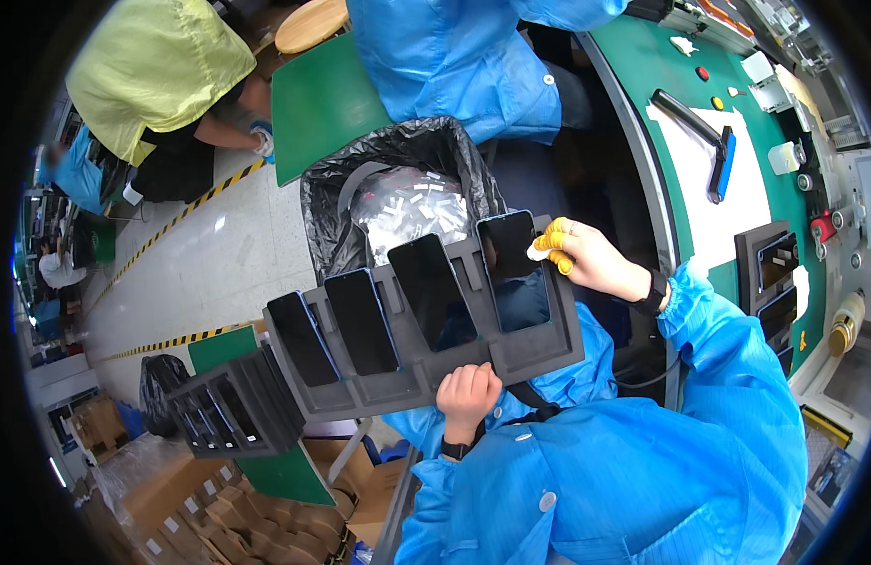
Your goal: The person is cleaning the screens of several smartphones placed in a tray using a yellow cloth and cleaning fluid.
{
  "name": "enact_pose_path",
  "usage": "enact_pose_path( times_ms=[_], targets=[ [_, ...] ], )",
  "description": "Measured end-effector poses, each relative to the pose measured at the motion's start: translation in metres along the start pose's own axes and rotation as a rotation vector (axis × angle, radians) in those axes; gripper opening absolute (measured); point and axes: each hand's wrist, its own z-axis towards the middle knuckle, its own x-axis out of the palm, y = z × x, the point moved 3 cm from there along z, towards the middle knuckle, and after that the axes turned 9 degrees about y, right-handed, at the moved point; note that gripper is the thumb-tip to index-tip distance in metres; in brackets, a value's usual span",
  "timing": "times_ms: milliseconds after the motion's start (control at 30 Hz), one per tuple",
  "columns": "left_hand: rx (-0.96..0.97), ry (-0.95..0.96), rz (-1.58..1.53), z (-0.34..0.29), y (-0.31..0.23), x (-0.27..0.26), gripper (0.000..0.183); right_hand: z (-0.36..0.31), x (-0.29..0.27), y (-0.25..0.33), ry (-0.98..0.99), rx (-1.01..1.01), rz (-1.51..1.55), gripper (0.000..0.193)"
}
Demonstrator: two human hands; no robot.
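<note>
A dark grey foam tray is held up in front of me, tilted, with several smartphones in its slots. My left hand is closed on the tray's near edge, thumb and fingers around the rim. My right hand, with yellow finger cots on its fingertips, pinches a small white pad. This hand is at the upper right edge of the rightmost smartphone, whose dark screen faces up. To its left lie another smartphone and more like it, screens dark.
Beyond the tray stands a bin lined with a black bag, holding small white scraps. Another tray of phones stands at left above cardboard boxes. The green bench at right bears a roller, paper and a phone tray. Two co-workers stand ahead.
</note>
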Motion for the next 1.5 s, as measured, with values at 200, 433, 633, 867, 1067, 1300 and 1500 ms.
enact_pose_path(
  times_ms=[200,433,633,867,1067,1300,1500],
  targets=[
    [0.022,-0.032,0.004,0.000,0.002,0.004,0.008,0.033,-0.016,-0.012,-0.095,0.002,0.020,0.019],
    [0.026,-0.038,0.007,0.001,0.001,0.001,0.008,-0.008,0.011,0.035,0.315,-0.224,-0.170,0.027],
    [0.025,-0.040,0.005,-0.001,0.001,0.001,0.008,0.057,-0.007,0.012,0.022,-0.106,-0.135,0.027],
    [0.029,-0.040,0.007,0.002,0.001,0.001,0.008,0.002,0.029,0.044,0.253,-0.219,-0.110,0.034],
    [0.024,-0.037,-0.001,-0.001,0.001,0.001,0.008,0.084,-0.011,0.011,-0.120,-0.051,-0.127,0.026],
    [0.071,-0.066,0.010,0.005,0.002,-0.003,0.009,0.050,0.034,0.078,0.186,-0.277,-0.020,0.027],
    [0.028,-0.004,-0.032,0.000,0.002,-0.001,0.012,0.060,0.075,0.089,0.378,-0.366,-0.026,0.020]
  ],
)
